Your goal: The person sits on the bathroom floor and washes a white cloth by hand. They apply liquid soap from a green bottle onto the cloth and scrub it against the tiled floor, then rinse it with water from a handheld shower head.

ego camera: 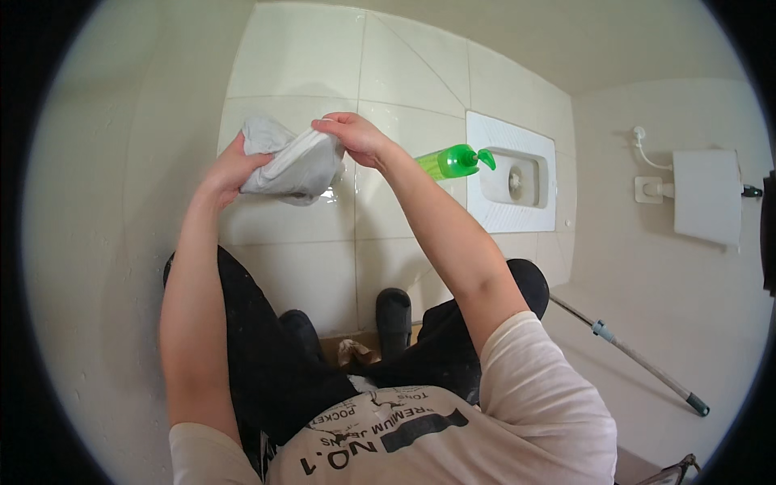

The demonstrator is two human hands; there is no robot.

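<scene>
Between my hands a wet-looking, light grey cloth point(297, 167) is stretched above the tiled floor. My left hand point(230, 173) grips its left side, thumb on top. At the cloth's upper right edge, my right hand point(354, 136) pinches a fold between thumb and fingers. Just past my right forearm is a green pump bottle point(451, 162), partly hidden by that arm. Its pump head points right, towards the squat toilet.
A white squat toilet point(548, 176) is set into the tiled floor point(291, 54) on the right. A white cistern point(706, 197) hangs on the right wall. A metal pole point(636, 357) leans behind my right knee. Dark shoes point(394, 318) are on my feet. Water glistens beneath the cloth.
</scene>
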